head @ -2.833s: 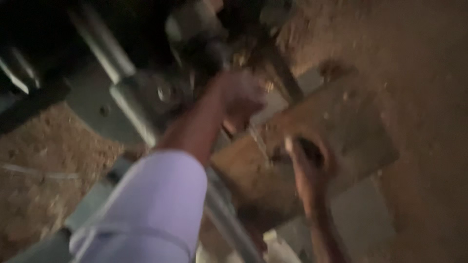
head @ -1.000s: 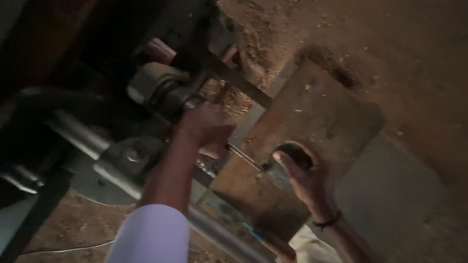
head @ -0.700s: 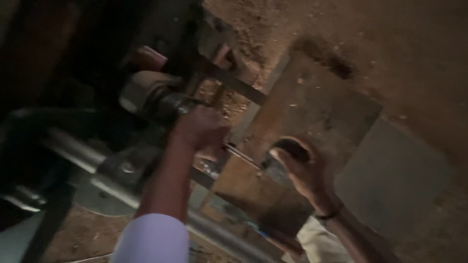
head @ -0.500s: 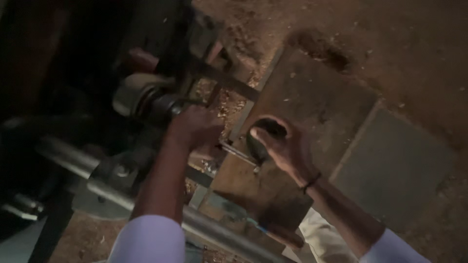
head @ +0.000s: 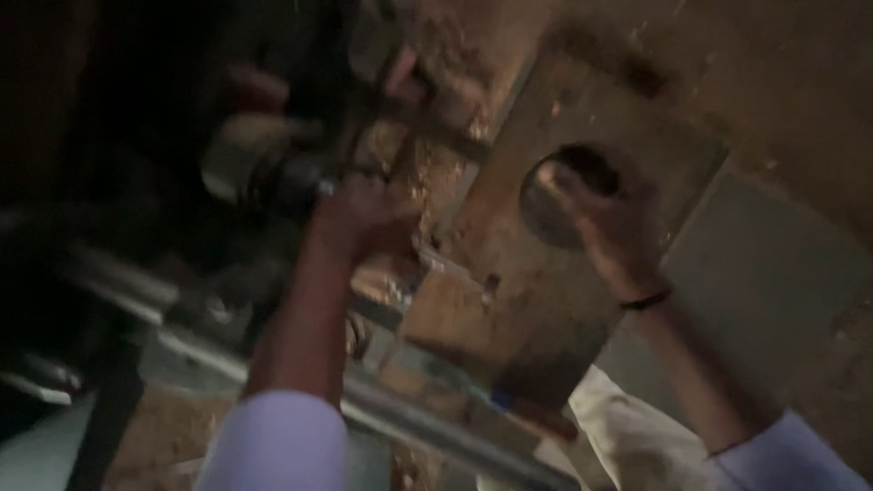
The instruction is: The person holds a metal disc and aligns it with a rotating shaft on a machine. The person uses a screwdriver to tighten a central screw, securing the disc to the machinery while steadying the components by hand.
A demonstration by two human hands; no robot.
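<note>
I see my right hand (head: 607, 225) curled around a small round dark piece (head: 549, 205), held just over the round hole (head: 587, 168) in the wooden board (head: 536, 282) on the right. My left hand (head: 364, 216) is clenched by the dark machine part (head: 273, 168) to the far left, among sawdust; the blur hides what it grips.

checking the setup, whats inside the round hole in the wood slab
A dark hollow shows in the hole; the right hand covers its lower part, so what is there is hidden.
</note>
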